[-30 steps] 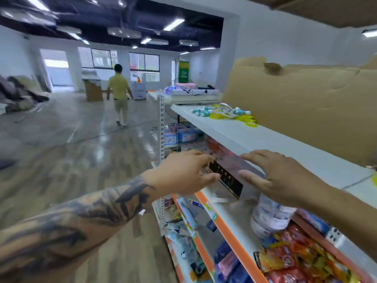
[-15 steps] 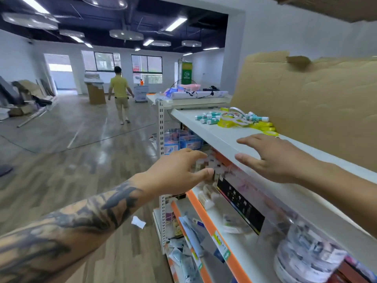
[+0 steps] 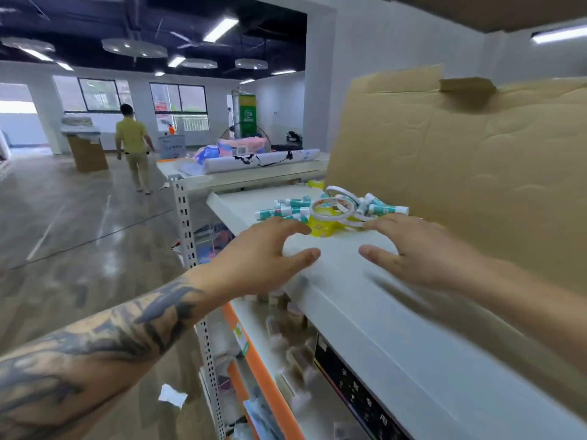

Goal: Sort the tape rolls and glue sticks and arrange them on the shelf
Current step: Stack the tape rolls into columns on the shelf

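A mixed heap lies on the white top shelf [image 3: 365,300]: teal-and-white glue sticks [image 3: 286,212], thin white tape rolls [image 3: 336,206] and a yellow tape roll [image 3: 324,228]. My left hand [image 3: 263,258] hovers over the shelf's front edge just short of the heap, fingers spread and holding nothing. My right hand [image 3: 413,249] is over the shelf to the right of the heap, fingers extended, its fingertips close to the white tape rolls. Whether either hand touches the heap is unclear.
A large sheet of cardboard [image 3: 460,160] stands along the back of the shelf. Lower shelves with orange edges [image 3: 263,376] hold packaged goods. A perforated metal upright [image 3: 185,223] marks the shelf's end. A person [image 3: 133,147] walks away across the open floor on the left.
Both hands have risen from the lower shelf level and moved forward over the top shelf toward the heap. The view has lifted, so the heap is now nearer.
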Tool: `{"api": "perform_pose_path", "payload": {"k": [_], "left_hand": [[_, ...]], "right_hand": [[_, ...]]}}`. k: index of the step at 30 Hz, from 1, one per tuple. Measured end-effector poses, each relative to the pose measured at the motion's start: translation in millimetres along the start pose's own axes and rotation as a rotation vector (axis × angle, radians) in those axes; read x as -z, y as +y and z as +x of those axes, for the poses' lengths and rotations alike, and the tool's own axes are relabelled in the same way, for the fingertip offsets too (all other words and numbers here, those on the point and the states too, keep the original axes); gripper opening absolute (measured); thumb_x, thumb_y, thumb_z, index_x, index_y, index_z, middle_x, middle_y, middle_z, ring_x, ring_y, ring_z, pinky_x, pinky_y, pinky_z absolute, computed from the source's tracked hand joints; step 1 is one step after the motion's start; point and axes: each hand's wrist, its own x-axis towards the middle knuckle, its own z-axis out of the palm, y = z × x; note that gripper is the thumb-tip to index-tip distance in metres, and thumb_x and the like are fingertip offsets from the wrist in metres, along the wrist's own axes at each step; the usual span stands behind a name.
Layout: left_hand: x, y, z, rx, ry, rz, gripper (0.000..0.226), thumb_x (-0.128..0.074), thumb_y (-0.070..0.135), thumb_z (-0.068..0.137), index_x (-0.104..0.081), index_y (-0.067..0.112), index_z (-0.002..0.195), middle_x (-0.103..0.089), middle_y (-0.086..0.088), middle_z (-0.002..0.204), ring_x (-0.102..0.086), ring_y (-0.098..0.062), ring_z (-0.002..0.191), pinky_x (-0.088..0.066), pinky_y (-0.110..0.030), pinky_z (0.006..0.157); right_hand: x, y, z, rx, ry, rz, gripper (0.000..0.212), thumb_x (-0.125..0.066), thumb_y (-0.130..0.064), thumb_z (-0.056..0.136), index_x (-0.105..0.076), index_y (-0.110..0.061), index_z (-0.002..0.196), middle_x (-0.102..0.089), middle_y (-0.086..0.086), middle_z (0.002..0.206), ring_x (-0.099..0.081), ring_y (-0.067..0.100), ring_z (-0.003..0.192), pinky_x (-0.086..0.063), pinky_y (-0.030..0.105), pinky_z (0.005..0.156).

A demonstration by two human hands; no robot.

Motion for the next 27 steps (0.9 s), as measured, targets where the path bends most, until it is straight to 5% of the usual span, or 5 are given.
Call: {"api": "perform_pose_path", "payload": {"k": [12, 19, 27], "left_hand": [[-24, -28, 137, -0.089, -0.103, 0.093, 0.074, -0.062, 0.069, 0.086, -0.038, 0.040, 0.149, -0.055, -0.001, 0.140, -0.054, -0.025, 0.125, -0.045, -0.038, 0.102], [-35, -36, 194, -0.227, -0.210, 0.115, 0.081, -0.060, 0.081, 0.078, -0.036, 0.044, 0.147, -0.056, 0.007, 0.143, -0.054, -0.022, 0.127, -0.046, -0.038, 0.101], [-25, -39, 206, -0.508, -0.099, 0.020, 0.070, -0.065, 0.080, 0.070, -0.049, 0.036, 0.123, -0.070, 0.009, 0.108, -0.064, -0.023, 0.103, -0.051, -0.039, 0.087]], "right_hand": [[-16, 10, 50, -0.115, 0.001, 0.028, 0.070, -0.028, -0.076, 0.089, -0.038, -0.041, 0.149, -0.042, -0.016, 0.154, -0.039, 0.012, 0.142, -0.038, 0.043, 0.111], [-18, 0, 60, -0.277, -0.008, 0.010, 0.056, -0.039, -0.065, 0.097, -0.038, -0.041, 0.148, -0.043, -0.013, 0.153, -0.040, 0.015, 0.140, -0.037, 0.040, 0.112], [-14, -13, 59, -0.460, 0.026, -0.011, 0.064, -0.034, -0.071, 0.092, -0.037, -0.041, 0.148, -0.044, -0.014, 0.150, -0.043, 0.014, 0.136, -0.038, 0.039, 0.110]]}}
